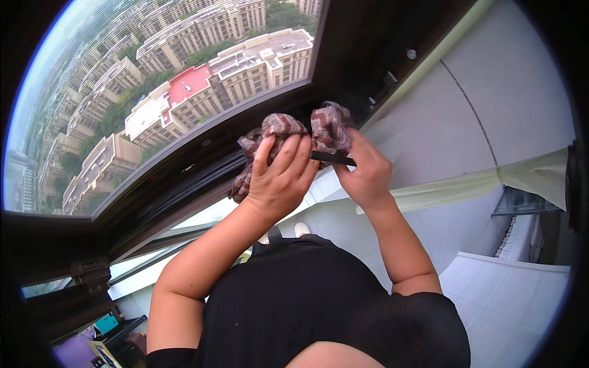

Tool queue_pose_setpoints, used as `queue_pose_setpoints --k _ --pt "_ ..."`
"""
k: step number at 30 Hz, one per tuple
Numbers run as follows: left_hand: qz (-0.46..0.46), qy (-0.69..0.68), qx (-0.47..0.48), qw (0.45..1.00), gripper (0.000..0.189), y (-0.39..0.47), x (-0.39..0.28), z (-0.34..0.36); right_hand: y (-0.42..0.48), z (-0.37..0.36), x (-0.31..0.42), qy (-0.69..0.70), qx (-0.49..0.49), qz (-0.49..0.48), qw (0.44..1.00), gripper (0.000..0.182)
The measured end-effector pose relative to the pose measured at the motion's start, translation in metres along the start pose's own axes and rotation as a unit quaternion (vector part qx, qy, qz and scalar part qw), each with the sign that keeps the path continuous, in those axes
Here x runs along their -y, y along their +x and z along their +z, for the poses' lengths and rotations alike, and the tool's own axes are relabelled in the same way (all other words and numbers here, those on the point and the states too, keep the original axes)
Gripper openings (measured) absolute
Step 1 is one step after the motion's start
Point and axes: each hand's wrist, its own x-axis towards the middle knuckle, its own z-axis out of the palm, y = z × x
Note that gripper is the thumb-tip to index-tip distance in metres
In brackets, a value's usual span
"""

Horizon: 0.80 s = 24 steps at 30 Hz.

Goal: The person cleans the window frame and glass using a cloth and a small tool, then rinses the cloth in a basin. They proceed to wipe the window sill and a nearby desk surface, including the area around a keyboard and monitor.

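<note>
A brown-and-grey patterned cloth [284, 123] is bunched up against the dark window frame [202, 152]. My left hand [283, 168] grips its larger bunch from above, fingers spread over the folds. At the other end, my right hand [366, 168] holds a smaller bunch of the same pattern between fingers and thumb. A narrow black bar [333, 158], possibly a window handle, runs between my two hands. Its right end meets my right thumb and fingers; I cannot tell what it is fixed to. Whether the two bunches are one cloth is hidden.
Beyond the screened window [184, 92] stand tall buildings far below. To the right is a pale tiled wall [506, 92]. A hinge [89, 276] sits on the frame at lower left, near a teal box [106, 323]. White shoes [302, 229] show on the tiled floor.
</note>
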Motion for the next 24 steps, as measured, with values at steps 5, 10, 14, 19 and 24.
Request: queue_pose_setpoints --k 5,10,14,19,24 --pt "0.007 0.026 -0.002 1.000 0.018 0.018 -0.009 0.012 0.003 -0.004 -0.006 0.024 0.065 0.078 0.995 0.054" --pt "0.021 -0.032 0.005 0.999 0.017 0.007 0.003 0.000 -0.004 0.007 0.003 0.096 0.091 0.100 0.986 0.048" --pt "-0.019 -0.079 0.023 0.996 0.028 -0.009 0.021 -0.028 -0.003 0.013 0.028 0.132 0.082 0.106 0.982 0.042" --pt "-0.065 -0.101 -0.008 0.993 0.031 -0.040 0.050 -0.061 -0.001 0.030 0.067 0.176 0.118 0.020 0.977 0.039" --pt "-0.100 -0.045 -0.041 0.993 0.025 -0.059 0.053 -0.090 0.002 0.041 0.094 0.252 0.178 -0.023 0.951 0.040"
